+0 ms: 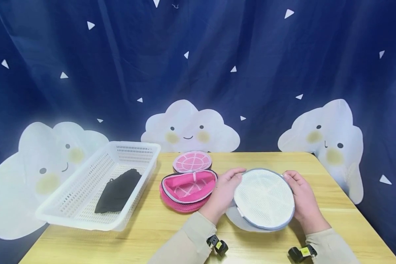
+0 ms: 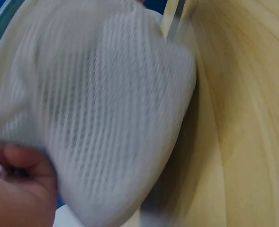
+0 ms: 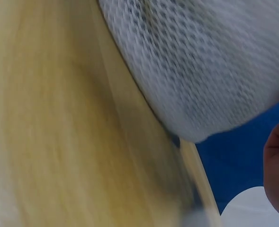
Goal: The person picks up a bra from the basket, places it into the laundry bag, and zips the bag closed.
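Note:
Between my two hands is a round white mesh laundry bag with a blue-grey rim, its flat round top facing me. My left hand grips the rim at its upper left, the thumb along the edge. At the upper right, the fingers of my right hand pinch the same rim. The soft mesh side bulges below the rim and fills much of the left wrist view. In the right wrist view, the bag's lower edge hangs close over the wooden table.
A pink mesh laundry bag sits unzipped left of my left hand, its round patterned lid folded back. Farther left, a white plastic basket holds a folded black cloth. Behind the wooden table hangs a blue curtain.

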Demonstrator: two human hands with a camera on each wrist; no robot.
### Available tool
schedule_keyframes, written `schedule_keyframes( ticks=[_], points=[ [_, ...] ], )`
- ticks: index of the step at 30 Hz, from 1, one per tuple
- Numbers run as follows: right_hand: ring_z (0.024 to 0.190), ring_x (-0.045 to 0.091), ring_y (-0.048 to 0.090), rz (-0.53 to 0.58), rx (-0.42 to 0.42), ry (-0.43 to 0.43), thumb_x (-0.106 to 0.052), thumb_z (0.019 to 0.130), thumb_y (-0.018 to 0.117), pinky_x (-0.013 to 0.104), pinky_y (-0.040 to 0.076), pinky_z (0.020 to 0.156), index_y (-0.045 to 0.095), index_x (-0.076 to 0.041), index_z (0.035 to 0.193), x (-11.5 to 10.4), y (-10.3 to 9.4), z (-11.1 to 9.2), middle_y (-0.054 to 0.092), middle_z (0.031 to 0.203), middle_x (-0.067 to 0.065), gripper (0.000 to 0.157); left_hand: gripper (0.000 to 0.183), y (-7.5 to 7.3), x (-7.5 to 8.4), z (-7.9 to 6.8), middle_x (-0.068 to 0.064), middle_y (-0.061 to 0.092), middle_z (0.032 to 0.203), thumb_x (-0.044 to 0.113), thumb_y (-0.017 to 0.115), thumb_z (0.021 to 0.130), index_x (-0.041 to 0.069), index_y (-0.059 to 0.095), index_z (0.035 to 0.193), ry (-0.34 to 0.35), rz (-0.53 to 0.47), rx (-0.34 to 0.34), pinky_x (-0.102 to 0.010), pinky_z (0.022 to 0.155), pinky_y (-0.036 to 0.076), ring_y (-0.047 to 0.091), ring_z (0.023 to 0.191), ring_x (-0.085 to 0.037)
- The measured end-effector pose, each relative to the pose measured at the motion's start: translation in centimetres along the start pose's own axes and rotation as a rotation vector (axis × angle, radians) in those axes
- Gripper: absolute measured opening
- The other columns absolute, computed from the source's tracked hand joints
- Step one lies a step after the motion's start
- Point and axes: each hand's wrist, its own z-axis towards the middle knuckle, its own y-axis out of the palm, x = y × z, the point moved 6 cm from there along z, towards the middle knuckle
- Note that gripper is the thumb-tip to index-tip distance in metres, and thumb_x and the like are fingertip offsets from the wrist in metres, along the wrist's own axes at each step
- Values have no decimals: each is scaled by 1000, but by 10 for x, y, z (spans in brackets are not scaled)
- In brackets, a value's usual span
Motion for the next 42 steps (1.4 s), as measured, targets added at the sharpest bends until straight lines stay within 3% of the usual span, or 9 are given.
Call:
schedule_keyframes(
  ticks=[3, 7, 12, 17, 22, 25, 29, 35, 42],
  points=[
    [66, 8, 58, -23, 23, 77, -22, 98, 50, 21, 48, 56, 55, -12, 98, 0, -3, -1, 62, 82, -3, 12, 28, 8, -1, -4, 13, 61, 116, 34, 52, 95, 33, 61, 121, -14, 116, -110, -31, 94, 42, 55, 108, -7],
    [64, 9, 57, -48, 40, 153, -26, 97, 51, 21, 47, 54, 56, -12, 98, 1, -5, -2, 63, 80, -3, 15, 28, 12, -1, -6, 18, 59, 117, 38, 52, 93, 36, 61, 120, -5, 213, -170, -28, 98, 37, 50, 113, -1],
    [63, 9, 58, -58, -20, 171, -25, 98, 49, 22, 48, 54, 56, -14, 96, 3, 1, -2, 63, 78, -3, 13, 21, 4, 1, -4, 12, 65, 95, 43, 52, 93, 32, 68, 100, 5, 276, -117, -29, 87, 43, 57, 94, -4],
    [63, 9, 58, -59, -137, 150, -22, 100, 45, 22, 49, 54, 56, -15, 96, 5, 9, -3, 62, 78, -3, 13, 30, 2, 8, -5, 3, 61, 74, 48, 53, 91, 24, 66, 79, 36, 337, -88, -29, 71, 47, 56, 75, -10],
    [64, 10, 58, -116, -205, 157, -22, 100, 45, 24, 48, 55, 56, -14, 98, 8, 9, -3, 61, 79, -3, 14, 18, 10, 11, -8, 11, 64, 95, 38, 54, 93, 28, 68, 99, 57, 355, -189, -27, 80, 45, 57, 89, -5],
    [66, 10, 57, -168, -286, 122, -18, 100, 44, 24, 48, 54, 57, -11, 100, 9, 12, -3, 60, 83, -3, 14, 24, 17, 11, -10, 15, 62, 108, 38, 53, 94, 33, 65, 114, 68, 394, -285, -25, 84, 44, 56, 98, -3],
    [68, 10, 58, -213, -355, 76, -13, 101, 42, 24, 49, 54, 56, -7, 101, 9, 16, -3, 59, 88, -2, 16, 26, 21, 11, -13, 16, 62, 108, 40, 53, 93, 32, 65, 115, 81, 436, -363, -23, 83, 45, 56, 99, -1],
    [71, 13, 58, -318, -343, 101, -19, 99, 47, 29, 50, 58, 55, -2, 102, 11, 20, -6, 59, 90, 1, 19, 20, 20, 10, -11, 14, 64, 88, 44, 57, 90, 29, 69, 96, 82, 497, -338, -23, 73, 47, 57, 83, -3],
    [71, 16, 59, -326, -407, 65, -16, 99, 46, 31, 51, 57, 53, 3, 102, 10, 29, -10, 58, 89, 5, 20, 14, 23, 10, -11, 10, 61, 77, 40, 62, 88, 27, 66, 84, 98, 502, -334, -23, 66, 46, 56, 74, -5]
  ],
)
